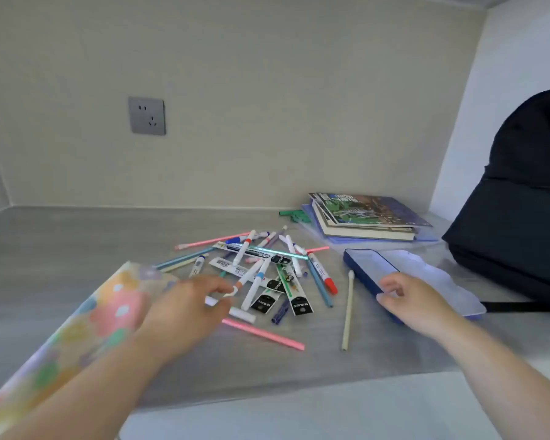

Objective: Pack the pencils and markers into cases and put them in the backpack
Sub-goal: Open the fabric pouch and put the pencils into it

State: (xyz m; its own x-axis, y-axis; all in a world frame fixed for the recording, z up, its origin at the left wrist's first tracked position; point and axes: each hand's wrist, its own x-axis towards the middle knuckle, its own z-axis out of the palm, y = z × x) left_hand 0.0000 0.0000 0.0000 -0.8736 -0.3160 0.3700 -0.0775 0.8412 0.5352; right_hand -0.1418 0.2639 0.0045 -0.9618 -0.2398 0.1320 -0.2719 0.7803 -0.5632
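A heap of markers and pencils (261,265) lies in the middle of the grey desk (61,236). My left hand (188,309) reaches into the heap's near left side, its fingers curled round a white marker (232,308). A flowered fabric case (77,325) lies under my left forearm. My right hand (407,300) holds the near end of an open blue pencil box (369,268), whose lid (426,274) lies flat to the right. A dark backpack (518,211) stands at the far right. One pink pencil (264,334) and a cream pencil (347,309) lie apart from the heap.
A stack of books (365,217) on a clear folder sits behind the pencil box, with a small green piece (292,215) beside it. A wall socket (146,115) is on the back wall. The desk's front edge runs close below my forearms.
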